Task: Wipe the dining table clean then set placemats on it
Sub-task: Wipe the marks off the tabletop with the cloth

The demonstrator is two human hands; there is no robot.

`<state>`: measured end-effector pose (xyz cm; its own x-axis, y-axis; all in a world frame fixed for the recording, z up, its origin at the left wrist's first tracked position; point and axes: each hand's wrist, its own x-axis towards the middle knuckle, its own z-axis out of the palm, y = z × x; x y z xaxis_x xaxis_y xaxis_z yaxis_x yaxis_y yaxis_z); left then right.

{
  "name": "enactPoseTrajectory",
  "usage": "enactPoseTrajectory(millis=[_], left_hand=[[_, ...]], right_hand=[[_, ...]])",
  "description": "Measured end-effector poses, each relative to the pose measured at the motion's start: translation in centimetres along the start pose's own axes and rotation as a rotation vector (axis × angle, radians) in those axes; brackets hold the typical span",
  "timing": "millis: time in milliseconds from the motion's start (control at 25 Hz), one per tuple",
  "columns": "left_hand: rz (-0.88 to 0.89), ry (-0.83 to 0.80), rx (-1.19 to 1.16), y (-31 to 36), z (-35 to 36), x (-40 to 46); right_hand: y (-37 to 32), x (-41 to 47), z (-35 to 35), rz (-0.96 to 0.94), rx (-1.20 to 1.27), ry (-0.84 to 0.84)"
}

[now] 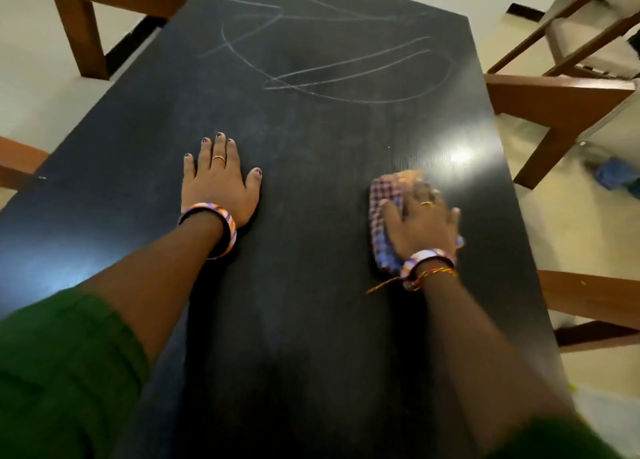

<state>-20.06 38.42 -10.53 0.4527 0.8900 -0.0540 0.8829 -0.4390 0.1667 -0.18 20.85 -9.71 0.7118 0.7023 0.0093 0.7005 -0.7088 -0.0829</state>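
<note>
Looking down from the near edge of the dark worktop, I see my two forearms reach out from green sleeves over its surface. My left hand lies flat on the worktop, palm down, fingers straight and slightly spread, holding nothing; a striped bangle sits on that wrist and a thin ring on one finger. My right hand, closer to the right edge, presses down on a checked cloth that lies bunched under the palm and sticks out past the thumb side and the fingertips; the hand is blurred, so I cannot tell how much the fingers curl into the cloth. That wrist carries a bangle and a red-and-yellow thread. Just beyond the cloth a bright glare shines on the surface. Farther on, toward the far edge, pale chalk-like scribbles loop across the worktop. Wooden chairs stand along both long edges, on a pale floor.
</note>
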Motion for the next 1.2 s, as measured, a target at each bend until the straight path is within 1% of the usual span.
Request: enactPoseTrajectory(millis=[80,120,160,200,240,280,360,400,440,480,520,560,640,680,720,800,880,960,1080,1200], left_hand=[[-0.009,0.011,0.012,0.1,0.2,0.3],[-0.009,0.015,0.014,0.1,0.4,0.3],[-0.007,0.017,0.013,0.1,0.4,0.3],[-0.003,0.02,0.011,0.0,0.4,0.3],[0.001,0.023,0.009,0.0,0.4,0.3],[0.004,0.024,0.002,-0.1,0.3,0.4],[0.01,0.014,-0.036,-0.1,0.2,0.4],[0.011,0.009,-0.057,-0.2,0.1,0.4],[0.011,0.006,-0.074,-0.3,0.0,0.4],[0.012,0.001,-0.087,-0.4,-0.2,0.3],[0.014,0.001,-0.1,-0.5,-0.3,0.3],[0.023,0.004,-0.117,-0.5,-0.4,0.3],[0.059,0.02,-0.185,-0.4,-0.7,0.2],[0.086,0.022,-0.229,-0.5,-0.9,0.1],[0.12,0.017,-0.271,-1.0,-1.1,-0.1],[0.178,0.0,-0.306,-2.9,-1.3,-0.6],[0.17,0.002,-0.281,-6.0,-1.5,-1.7],[0.085,0.009,-0.299,-9.8,-2.0,-3.0],[-0.064,0.037,-0.374,-14.7,-3.0,-5.8],[-0.17,0.074,-0.406,-17.6,-3.3,-9.2]], right_hand=[[3.1,4.1,-0.9,0.26,0.041,-0.033],[3.1,6.0,-1.0,0.331,0.052,-0.033],[2.1,7.8,-0.9,0.358,0.056,-0.023],[0.3,9.3,-0.6,0.333,0.067,-0.016],[-2.1,10.3,-0.4,0.248,0.074,-0.017],[-4.8,10.7,0.1,0.121,0.079,-0.024],[-9.7,9.1,1.2,-0.159,0.077,-0.05],[-11.0,7.6,1.5,-0.277,0.078,-0.059],[-11.2,6.1,1.5,-0.348,0.071,-0.07],[-10.3,5.1,1.4,-0.363,0.059,-0.07],[-8.4,4.6,1.3,-0.322,0.035,-0.049],[-6.1,4.5,1.1,-0.231,-0.005,-0.016],[-1.8,5.5,0.5,0.006,-0.043,0.019],[-1.0,6.4,0.1,0.109,-0.03,0.017],[-1.4,7.3,-0.2,0.169,-0.016,0.015],[-5.1,9.4,0.0,0.171,0.012,0.014],[-10.4,11.2,0.6,0.097,0.031,-0.016],[-16.1,11.6,1.3,-0.01,0.053,-0.042],[-24.9,9.2,1.9,-0.258,0.069,-0.061],[-32.2,3.7,2.2,-0.551,0.036,-0.082]])
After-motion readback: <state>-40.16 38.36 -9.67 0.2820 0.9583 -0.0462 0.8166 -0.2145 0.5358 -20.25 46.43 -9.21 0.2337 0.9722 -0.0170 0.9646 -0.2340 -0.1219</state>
